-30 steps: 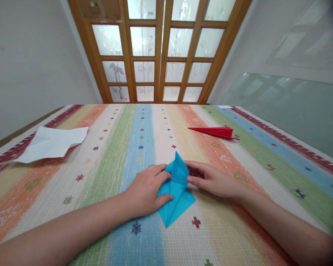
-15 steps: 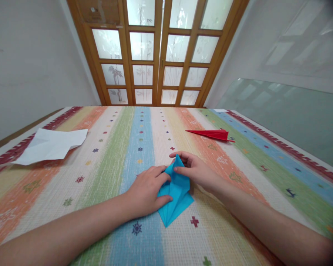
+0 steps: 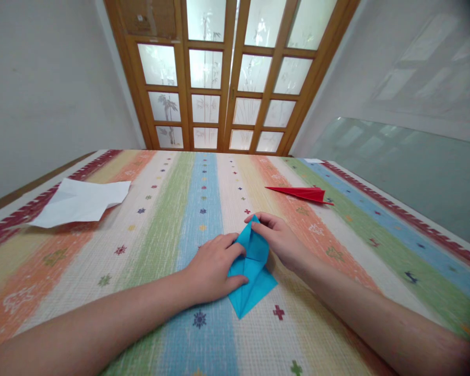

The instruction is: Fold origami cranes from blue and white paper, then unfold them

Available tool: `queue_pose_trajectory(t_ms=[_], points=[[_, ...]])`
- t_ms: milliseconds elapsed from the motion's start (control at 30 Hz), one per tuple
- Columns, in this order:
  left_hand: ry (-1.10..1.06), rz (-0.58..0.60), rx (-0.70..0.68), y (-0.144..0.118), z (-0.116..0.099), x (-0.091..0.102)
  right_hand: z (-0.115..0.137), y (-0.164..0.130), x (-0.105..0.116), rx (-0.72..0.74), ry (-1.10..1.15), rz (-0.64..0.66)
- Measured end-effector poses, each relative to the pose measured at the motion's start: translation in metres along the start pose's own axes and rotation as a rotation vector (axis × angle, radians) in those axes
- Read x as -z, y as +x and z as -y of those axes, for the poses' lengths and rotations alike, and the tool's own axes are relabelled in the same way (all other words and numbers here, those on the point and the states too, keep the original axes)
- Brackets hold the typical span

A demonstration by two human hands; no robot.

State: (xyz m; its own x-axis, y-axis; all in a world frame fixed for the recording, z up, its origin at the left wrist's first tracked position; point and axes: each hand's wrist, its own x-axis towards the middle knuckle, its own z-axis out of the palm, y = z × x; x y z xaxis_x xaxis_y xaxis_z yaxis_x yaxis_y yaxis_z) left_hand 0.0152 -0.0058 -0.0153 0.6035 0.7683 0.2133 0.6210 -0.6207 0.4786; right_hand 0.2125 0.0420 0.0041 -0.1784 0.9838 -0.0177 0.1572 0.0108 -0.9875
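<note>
- Both hands rest on a folded blue paper near the middle of the counter: the left hand (image 3: 215,269) lies flat with its fingers spread, pressing down the left side of the blue paper (image 3: 251,271), thumb on the lower edge; it grips nothing.
- Right hand (image 3: 280,240) comes in from the right, its fingers curled around the far tip of the paper, which is pinched between thumb and fingertips and lifted a little off the cloth.
- Counter (image 3: 337,292): covered by a woven cloth in long stripes of green, blue, cream, orange and yellow, with small star and cross patterns and a dark red border along the left and right edges.
- Wooden door (image 3: 227,78): at the far end, behind the counter, with frosted glass panes showing faint plant motifs.
- White sheet (image 3: 80,202): a crumpled, irregular piece lying far left on the counter, well apart from the hands.
- Blue paper: a pointed, kite-like fold, near point aimed toward the viewer, lying over the blue and cream stripes.
- Red paper (image 3: 300,193): a long, thin, pointed fold lying far right on the orange stripe, beyond the right hand and apart from it.
</note>
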Motion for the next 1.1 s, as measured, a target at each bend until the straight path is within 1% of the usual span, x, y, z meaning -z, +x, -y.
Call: queue_pose_trajectory(t_ms=[200, 333, 433, 500, 600, 633, 700, 800, 867, 967, 1100], points=[[0.008, -0.001, 0.006, 0.0, 0.001, -0.001, -0.002, 0.0, -0.001, 0.059, 0.069, -0.108], [0.012, 0.0, 0.004, -0.001, 0.002, -0.002, 0.002, 0.002, 0.0, -0.002, 0.199, -0.147], [0.018, 0.011, 0.016, -0.002, 0.003, -0.003, 0.003, -0.001, 0.008, 0.001, 0.278, -0.166], [0.022, 0.02, 0.029, -0.002, 0.004, -0.003, -0.002, -0.008, 0.018, 0.017, 0.266, -0.2], [0.04, 0.016, 0.04, -0.002, 0.004, -0.003, -0.014, -0.022, 0.035, 0.003, 0.154, -0.223], [0.049, 0.013, 0.04, -0.002, 0.005, -0.003, -0.019, -0.027, 0.039, -0.005, 0.111, -0.212], [0.074, 0.012, 0.036, -0.002, 0.005, -0.003, -0.025, -0.035, 0.043, -0.022, 0.029, -0.144], [0.113, 0.034, 0.027, -0.002, 0.006, -0.003, -0.026, -0.043, 0.04, -0.003, -0.076, -0.049], [0.135, 0.05, 0.023, -0.002, 0.007, -0.004, -0.024, -0.046, 0.034, 0.048, -0.155, -0.004], [0.153, 0.058, 0.013, -0.003, 0.007, -0.004, -0.022, -0.05, 0.028, 0.117, -0.338, 0.068], [0.158, 0.054, -0.008, -0.003, 0.006, -0.003, -0.024, -0.055, 0.029, 0.233, -0.563, 0.117]])
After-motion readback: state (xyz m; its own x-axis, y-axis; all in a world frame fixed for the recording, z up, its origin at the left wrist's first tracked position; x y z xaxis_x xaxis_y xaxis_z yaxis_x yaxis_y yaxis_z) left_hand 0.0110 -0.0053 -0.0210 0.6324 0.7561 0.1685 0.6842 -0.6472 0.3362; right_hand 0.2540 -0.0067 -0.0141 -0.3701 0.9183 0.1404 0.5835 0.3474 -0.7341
